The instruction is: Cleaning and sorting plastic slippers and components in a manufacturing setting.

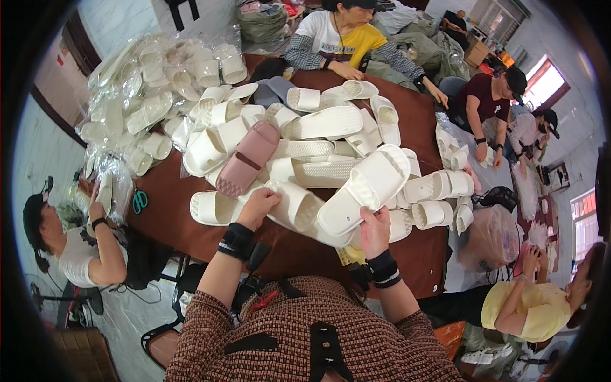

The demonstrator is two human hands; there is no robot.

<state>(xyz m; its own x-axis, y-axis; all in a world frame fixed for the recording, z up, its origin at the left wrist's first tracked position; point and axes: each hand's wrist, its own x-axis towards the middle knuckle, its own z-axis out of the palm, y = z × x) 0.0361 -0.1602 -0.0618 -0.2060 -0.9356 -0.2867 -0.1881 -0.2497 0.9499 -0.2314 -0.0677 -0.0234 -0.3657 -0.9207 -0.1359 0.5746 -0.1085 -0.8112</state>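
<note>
My right hand (375, 230) is closed on the heel end of a white slipper (368, 184), which is held up over the pile at a slant. Its toe strap points away from me. My left hand (259, 207) is closed at the edge of another white slipper (298, 205), which lies slanted at the front of the pile. Its fingertips are partly hidden. Beyond my left hand a dusty pink slipper (249, 157) rests on top of the white ones. A white slipper (215, 208) lies to the left of that hand.
The slipper pile covers much of the brown table (167, 219). Clear-bagged slippers (147, 111) are heaped at the far left, near teal scissors (139, 201). A grey slipper (275, 89) lies at the back. Several people work around, one person (344, 38) across the table.
</note>
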